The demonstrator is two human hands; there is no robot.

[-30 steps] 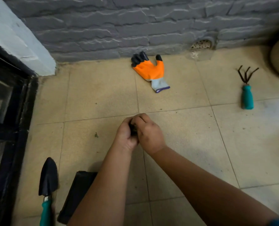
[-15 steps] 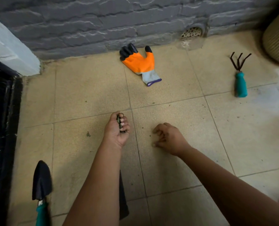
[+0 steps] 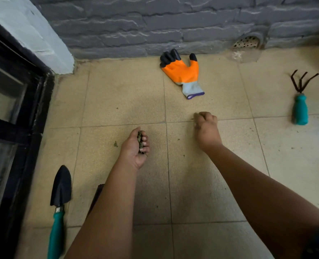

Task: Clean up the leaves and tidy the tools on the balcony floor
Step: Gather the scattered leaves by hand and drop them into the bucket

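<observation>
A clump of dry leaves (image 3: 140, 142) is gripped in the curled fingers (image 3: 145, 143) of the left hand (image 3: 134, 148). The right hand (image 3: 205, 126), fingers curled at the floor (image 3: 117, 101), is seen just below the orange glove (image 3: 181, 71); a grip cannot be told. The rake (image 3: 300, 101) lies right of the glove, the trowel (image 3: 59, 206) far lower left.

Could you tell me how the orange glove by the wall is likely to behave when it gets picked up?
The glove lies flat and slightly creased on the floor, so it will probably flop and fold in a grip. It looks thin, so likely light. The orange coating and black fingertips look rubbery, so it should not slip easily, and its flat shape will not roll.
</observation>
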